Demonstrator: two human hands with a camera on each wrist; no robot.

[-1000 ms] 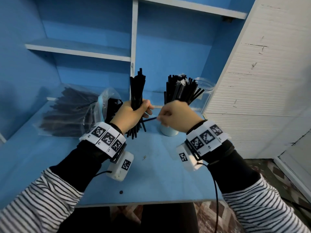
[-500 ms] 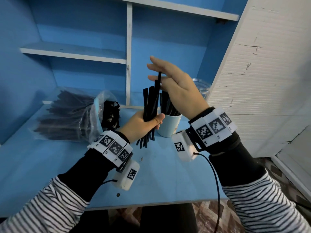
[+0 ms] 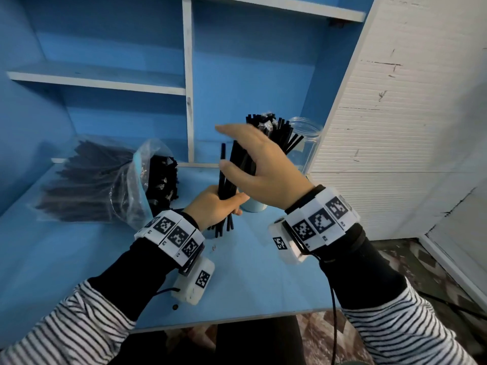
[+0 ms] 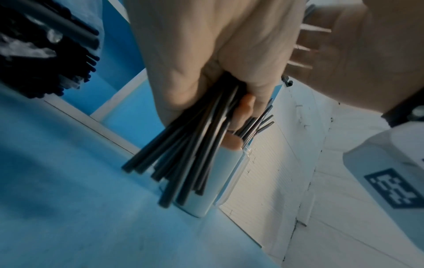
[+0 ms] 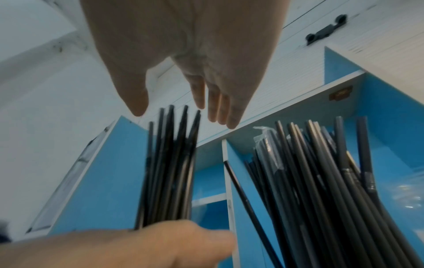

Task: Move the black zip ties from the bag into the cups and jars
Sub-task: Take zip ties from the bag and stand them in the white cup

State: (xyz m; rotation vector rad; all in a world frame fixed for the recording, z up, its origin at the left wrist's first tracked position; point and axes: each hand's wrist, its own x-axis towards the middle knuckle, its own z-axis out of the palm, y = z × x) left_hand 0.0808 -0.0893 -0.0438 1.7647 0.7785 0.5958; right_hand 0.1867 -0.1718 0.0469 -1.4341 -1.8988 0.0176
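My left hand (image 3: 213, 206) grips an upright bundle of black zip ties (image 3: 232, 167) above the blue table; its fist shows closed round them in the left wrist view (image 4: 195, 72). My right hand (image 3: 258, 164) is open, its straight fingers (image 5: 215, 101) reaching over the bundle's top ends (image 5: 174, 145) and holding nothing. Behind my hands a pale blue cup (image 3: 253, 208) stands packed with zip ties (image 3: 274, 133). A clear jar (image 3: 308, 143) stands just right of it, and I see no ties in it. The clear plastic bag (image 3: 126, 185) of ties lies on its side at the left.
A blue shelf unit (image 3: 188, 101) with a white divider backs the table. A white ribbed panel (image 3: 395, 127) closes off the right side. Small specks (image 3: 213, 248) lie on the table top (image 3: 263, 285) in front of me.
My right hand, curled beside the bundle a second ago, rose and opened, and now spreads over the tie tops. My left hand keeps its grip on the bundle.
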